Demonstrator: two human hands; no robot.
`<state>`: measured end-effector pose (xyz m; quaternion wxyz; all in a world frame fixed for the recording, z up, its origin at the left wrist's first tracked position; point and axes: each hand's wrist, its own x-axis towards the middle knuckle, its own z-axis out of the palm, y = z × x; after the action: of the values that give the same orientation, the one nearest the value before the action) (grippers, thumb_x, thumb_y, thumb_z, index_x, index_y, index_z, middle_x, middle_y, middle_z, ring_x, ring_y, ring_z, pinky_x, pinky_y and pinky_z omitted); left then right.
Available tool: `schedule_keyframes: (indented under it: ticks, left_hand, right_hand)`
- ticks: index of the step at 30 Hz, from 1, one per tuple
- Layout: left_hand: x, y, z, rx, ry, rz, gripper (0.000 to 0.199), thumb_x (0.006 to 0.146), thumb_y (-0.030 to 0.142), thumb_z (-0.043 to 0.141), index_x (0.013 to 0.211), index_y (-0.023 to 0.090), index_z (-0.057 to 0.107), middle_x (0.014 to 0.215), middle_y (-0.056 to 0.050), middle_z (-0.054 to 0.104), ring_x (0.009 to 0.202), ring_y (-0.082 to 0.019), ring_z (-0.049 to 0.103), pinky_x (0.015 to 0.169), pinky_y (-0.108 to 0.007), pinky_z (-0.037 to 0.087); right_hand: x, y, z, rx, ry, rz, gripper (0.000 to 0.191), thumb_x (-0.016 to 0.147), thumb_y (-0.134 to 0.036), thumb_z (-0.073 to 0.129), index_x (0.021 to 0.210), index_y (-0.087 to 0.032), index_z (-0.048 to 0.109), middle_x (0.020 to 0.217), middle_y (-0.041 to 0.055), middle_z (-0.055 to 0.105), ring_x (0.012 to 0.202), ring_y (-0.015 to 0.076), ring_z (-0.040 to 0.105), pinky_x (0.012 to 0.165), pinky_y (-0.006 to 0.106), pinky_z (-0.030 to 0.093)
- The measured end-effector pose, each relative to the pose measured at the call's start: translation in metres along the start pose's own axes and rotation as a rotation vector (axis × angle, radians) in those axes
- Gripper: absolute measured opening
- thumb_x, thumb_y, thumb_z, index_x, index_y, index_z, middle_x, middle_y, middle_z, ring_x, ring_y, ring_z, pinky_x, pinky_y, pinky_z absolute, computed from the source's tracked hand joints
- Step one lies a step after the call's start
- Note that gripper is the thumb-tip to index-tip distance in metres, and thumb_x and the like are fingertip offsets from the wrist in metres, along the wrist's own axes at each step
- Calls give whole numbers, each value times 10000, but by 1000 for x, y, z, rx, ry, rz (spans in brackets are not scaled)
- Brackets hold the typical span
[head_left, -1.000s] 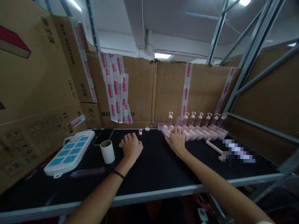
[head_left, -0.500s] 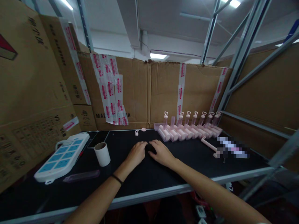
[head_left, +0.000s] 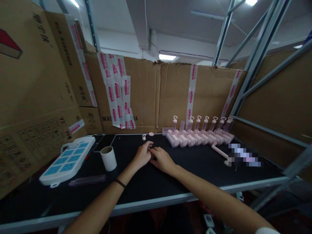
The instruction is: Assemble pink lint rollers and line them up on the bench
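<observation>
My left hand (head_left: pixel 143 155) and my right hand (head_left: pixel 162 159) meet over the middle of the black table (head_left: pixel 136 191). The fingers of both are curled towards each other around something dark and small that I cannot make out. Just behind them lie a small pink heart-topped cap (head_left: pixel 144 137) and a flat pink disc (head_left: pixel 151 134). To the right stands a row of pink cylinders (head_left: pixel 183 140), with clear tubes upright behind them, most of them topped by heart-shaped loops.
At left are a white power strip (head_left: pixel 67 161), a white cardboard roll (head_left: pixel 109 159), a dark phone (head_left: pixel 105 142) and a clear purplish tube (head_left: pixel 87 180). A pink handle-like piece (head_left: pixel 220 151) lies right. Cardboard walls (head_left: pixel 143 94) enclose the back and sides.
My hands have shifted slightly left, and the left fingers have lifted and spread a little over the right ones. The whole view has moved slightly.
</observation>
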<state>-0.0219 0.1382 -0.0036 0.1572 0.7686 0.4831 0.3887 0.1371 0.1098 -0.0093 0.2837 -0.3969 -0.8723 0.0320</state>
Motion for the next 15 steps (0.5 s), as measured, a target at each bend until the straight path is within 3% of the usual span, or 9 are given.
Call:
schedule_keyframes:
  ticks: [2,5,8,10,11,13,15]
  left_hand:
    - [-9,15,-11,70,109,57,556,761,-62,428,1241,153,609,1280,-130,659,1211,-228,627,1080,-423,479]
    - [-39,44,-32,174,306,266,446,856,-4,430,1209,192,619,1193,-97,672,1184,-223,619,1043,-404,494]
    - [-79,63,-54,297,669,351,333,851,44,536,1132,195,630,1060,-83,676,1066,-245,641,1004,-435,494]
    - [-100,64,-69,379,972,262,395,806,105,649,1192,170,599,1109,-114,656,1109,-290,615,1051,-501,445]
    - [-107,61,-76,402,1070,174,498,789,153,693,1268,146,558,1196,-151,625,1176,-323,579,1062,-522,432]
    - [-114,49,-89,393,1128,-34,697,778,282,741,1392,102,464,1387,-224,508,1304,-378,481,1051,-522,447]
    - [-112,32,-98,351,1049,-238,844,759,438,765,1452,110,413,1427,-219,483,1341,-402,447,1083,-537,423]
  right_hand:
    - [-1,1,2,19,-1,7,149,906,-264,680,1037,-194,689,994,73,675,947,222,607,862,335,474]
    - [-3,6,6,84,51,31,280,904,-337,696,1144,-193,678,1062,87,669,1008,226,605,906,342,470]
    - [-5,12,11,147,80,84,373,861,-408,745,1153,-185,677,1117,101,655,1056,237,601,929,349,468]
    - [-5,16,13,176,66,116,299,855,-417,749,1041,-190,696,1076,88,658,1029,232,606,917,346,469]
    - [-5,17,14,188,64,126,273,853,-411,751,1005,-193,691,1054,80,660,1013,228,607,907,345,469]
    - [-5,18,14,210,78,137,267,837,-386,765,1001,-200,664,1026,64,662,988,222,607,881,340,471]
    - [-6,18,14,253,95,147,293,819,-332,772,1044,-214,627,1007,41,666,941,208,615,830,321,479]
